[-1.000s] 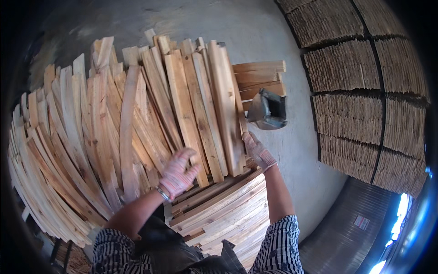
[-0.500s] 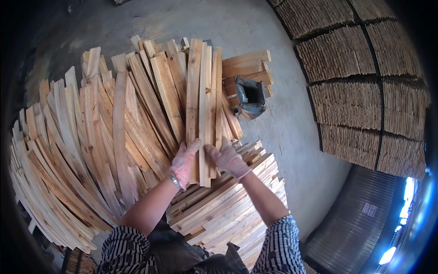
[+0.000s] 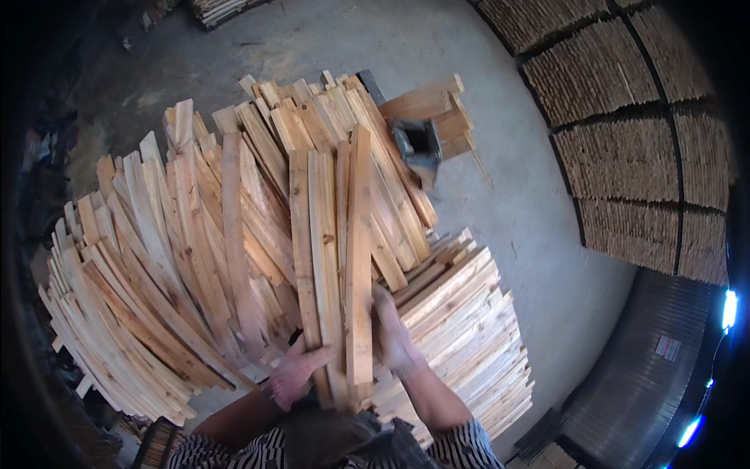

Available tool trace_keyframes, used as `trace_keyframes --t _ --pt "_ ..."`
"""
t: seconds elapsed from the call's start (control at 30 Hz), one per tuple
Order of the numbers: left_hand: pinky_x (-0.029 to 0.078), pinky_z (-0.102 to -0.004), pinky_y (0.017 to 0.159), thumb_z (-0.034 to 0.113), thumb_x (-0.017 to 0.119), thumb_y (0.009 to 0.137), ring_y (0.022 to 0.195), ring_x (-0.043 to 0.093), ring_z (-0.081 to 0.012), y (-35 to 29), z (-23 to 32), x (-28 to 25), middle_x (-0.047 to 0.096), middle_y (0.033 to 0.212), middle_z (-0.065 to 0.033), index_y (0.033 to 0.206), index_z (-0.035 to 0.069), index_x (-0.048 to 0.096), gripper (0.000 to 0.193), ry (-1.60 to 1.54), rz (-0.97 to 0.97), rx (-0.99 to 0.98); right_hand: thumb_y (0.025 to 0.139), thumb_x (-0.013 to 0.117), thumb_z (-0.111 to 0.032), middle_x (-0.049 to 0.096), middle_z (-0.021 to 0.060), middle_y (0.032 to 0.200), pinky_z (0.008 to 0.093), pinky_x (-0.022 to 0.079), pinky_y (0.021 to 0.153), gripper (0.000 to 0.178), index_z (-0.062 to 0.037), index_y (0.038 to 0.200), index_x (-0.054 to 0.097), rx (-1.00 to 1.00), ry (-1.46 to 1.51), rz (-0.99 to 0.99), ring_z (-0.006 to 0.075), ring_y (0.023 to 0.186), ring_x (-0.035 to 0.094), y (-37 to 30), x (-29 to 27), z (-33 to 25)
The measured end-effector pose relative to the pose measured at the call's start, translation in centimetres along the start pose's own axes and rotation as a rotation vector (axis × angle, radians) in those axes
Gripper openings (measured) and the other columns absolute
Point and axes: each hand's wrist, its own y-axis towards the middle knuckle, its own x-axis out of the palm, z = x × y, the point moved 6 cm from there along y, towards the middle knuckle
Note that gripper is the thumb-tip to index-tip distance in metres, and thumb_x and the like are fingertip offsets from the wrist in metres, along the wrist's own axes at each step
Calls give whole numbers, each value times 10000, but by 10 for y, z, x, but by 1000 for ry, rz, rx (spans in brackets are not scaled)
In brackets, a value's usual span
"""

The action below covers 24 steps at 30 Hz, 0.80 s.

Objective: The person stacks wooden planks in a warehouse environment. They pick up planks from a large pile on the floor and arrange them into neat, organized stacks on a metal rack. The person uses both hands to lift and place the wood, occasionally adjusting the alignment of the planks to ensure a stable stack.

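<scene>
The thumb of our left hand (image 3: pixel 297 374) stretches rightward against the outermost of a bunch of wooden strips (image 3: pixel 322 258); its other fingers are blurred, and we cannot tell how far they close. Our right hand (image 3: pixel 397 336) is at the opposite side of the bunch, fingers pointing away from us beside the edge of the broad front strip (image 3: pixel 359 258). Motion smears them too, so we cannot tell whether they pinch the wood or lie flat along it.

The bunch runs lengthwise between our two sets of fingers, its near ends low between our palms and its far ends reaching well past our fingertips. Close by the right fingers, on their outer side, a layered stack of pale wood (image 3: pixel 469 328) spreads toward us. To the left of our left fingers, a wide heap of loose strips (image 3: pixel 195 227) fans out, and more of them lie beyond the bunch.

Farther past our right fingertips we see a dark, open box-shaped object (image 3: pixel 416 148), with short boards (image 3: pixel 453 121) just behind it. Grey floor (image 3: pixel 516 195) stretches to their right, and well apart on that side rise bundles of thin wood (image 3: pixel 617 156). Behind our fingers, nearest us, are striped sleeves (image 3: pixel 461 445).
</scene>
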Motion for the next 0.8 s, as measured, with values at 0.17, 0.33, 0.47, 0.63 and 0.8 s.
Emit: trace_keyframes --t 0.17,0.33,0.47,0.63,0.8 --pt "474 -333 1014 135 611 988 1195 566 -191 -3 -8 19 593 1304 -100 1450 32 399 518 113 -27 196 918 660 -519 596 144 1299 363 534 936 756 -24 1436 420 269 -11 -150 248 1107 626 23 7 7" --pt "436 -381 1066 256 519 1030 1268 525 -258 7 -77 -11 512 1413 -126 1472 30 373 517 -197 -393 -40 879 694 -559 523 164 1395 374 412 1092 985 -42 1563 208 -21 -396 -291 273 1283 518 -46 5 17" --pt "419 -421 1089 381 483 1023 1273 510 -289 -2 -111 -2 482 1425 -149 1458 26 385 570 559 -370 182 887 691 -534 479 227 1440 351 307 1153 1000 -22 1571 171 70 -963 -155 282 1374 431 -89 -13 26" --pt "473 -349 1003 238 691 921 1203 566 -271 -57 -132 6 546 1330 -149 1405 10 429 595 -154 -218 85 880 716 -493 518 212 1421 352 368 1114 954 -75 1572 209 -66 -834 -312 277 1344 478 -174 -5 29" --pt "467 -398 1043 310 723 901 1196 564 -277 -64 -114 73 551 1316 -132 1366 35 450 606 59 -381 298 856 761 -372 520 217 1403 367 366 1112 872 -62 1533 307 -469 -842 -136 290 1330 485 -268 -37 6"
